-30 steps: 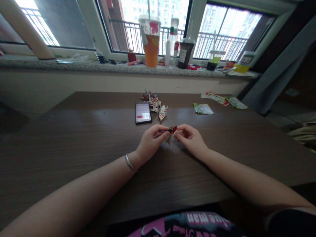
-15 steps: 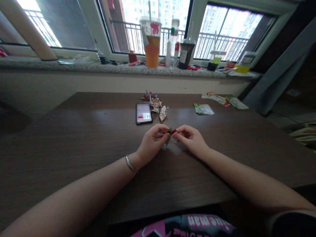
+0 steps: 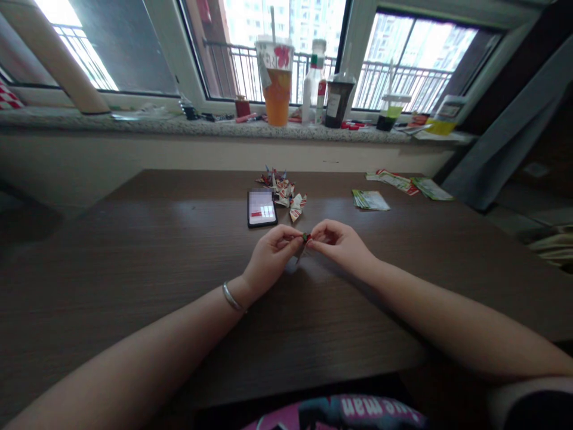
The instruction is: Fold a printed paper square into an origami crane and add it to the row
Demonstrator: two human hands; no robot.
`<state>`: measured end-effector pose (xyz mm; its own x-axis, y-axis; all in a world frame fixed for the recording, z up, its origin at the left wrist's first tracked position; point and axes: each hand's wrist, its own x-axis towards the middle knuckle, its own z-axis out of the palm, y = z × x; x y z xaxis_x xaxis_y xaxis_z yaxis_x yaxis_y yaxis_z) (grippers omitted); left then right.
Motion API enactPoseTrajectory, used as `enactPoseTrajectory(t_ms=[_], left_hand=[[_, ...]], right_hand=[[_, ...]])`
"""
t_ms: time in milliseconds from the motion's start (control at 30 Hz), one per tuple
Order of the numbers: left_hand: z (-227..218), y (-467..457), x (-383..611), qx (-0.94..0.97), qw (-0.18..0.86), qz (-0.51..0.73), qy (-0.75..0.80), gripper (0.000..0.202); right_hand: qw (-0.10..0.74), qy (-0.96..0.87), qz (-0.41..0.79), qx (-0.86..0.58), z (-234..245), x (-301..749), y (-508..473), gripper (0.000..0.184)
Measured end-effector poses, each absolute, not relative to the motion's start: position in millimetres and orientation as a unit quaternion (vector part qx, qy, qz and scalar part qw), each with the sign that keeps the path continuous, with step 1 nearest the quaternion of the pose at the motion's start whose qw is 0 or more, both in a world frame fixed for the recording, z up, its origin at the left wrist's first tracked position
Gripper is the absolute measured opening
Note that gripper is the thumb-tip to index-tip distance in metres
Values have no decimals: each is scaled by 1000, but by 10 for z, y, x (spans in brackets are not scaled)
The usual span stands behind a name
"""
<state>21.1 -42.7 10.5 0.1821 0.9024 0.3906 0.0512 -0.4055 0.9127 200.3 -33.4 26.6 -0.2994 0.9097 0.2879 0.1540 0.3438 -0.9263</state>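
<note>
Both hands meet over the middle of the table [image 3: 134,251], a little nearer than the phone [image 3: 262,209] that lies face up. The left hand [image 3: 271,254], with a bracelet [image 3: 233,297] at its wrist, is curled nearly closed, thumb and forefinger pinched on one side of a small folded paper piece [image 3: 306,237]. The right hand [image 3: 342,245] is curled the same way and pinches the other side. The piece is held just above the table between the two sets of fingertips. So little of it shows, a spot of red and green and a pale tail hanging below, that I cannot tell its shape.

Just beyond the phone, on its right, lies a pile of folded paper figures [image 3: 282,188] in the same printed colours, touching one another. I would judge that several are finished and set aside, and the one in hand is well into its folds. Further right a stack of flat sheets [image 3: 369,200] lies unfolded, with loose sheets [image 3: 394,179] beyond it near the far right edge, so there looks to be plenty left to fold.

Along the windowsill [image 3: 134,124] at the far side stand drink cups and bottles, among them an orange drink cup [image 3: 276,83], well apart from the hands.
</note>
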Motion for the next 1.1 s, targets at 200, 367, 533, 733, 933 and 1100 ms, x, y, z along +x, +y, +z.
enactPoseTrajectory(t_ms=[200,367,533,733,933,1100], left_hand=[[290,-403,178,616,485,507,359,13],[469,-370,177,576,555,492,344,12],[549,-420,268,589,526,483,378,12],[492,-489,351,591,505,486,399,15],[386,-477,342,603,497,490,387,14],[289,-477,362,611,502,492,364,18]], right_hand=[[477,-644,467,-374,345,1919,-360,31],[508,-589,513,-364,389,1904,-364,37],[519,-560,529,-370,332,1891,-363,38],[496,-576,537,-366,248,1914,-364,38],[470,-600,538,-362,235,1954,-367,35],[472,-586,547,-367,211,1963,-391,35]])
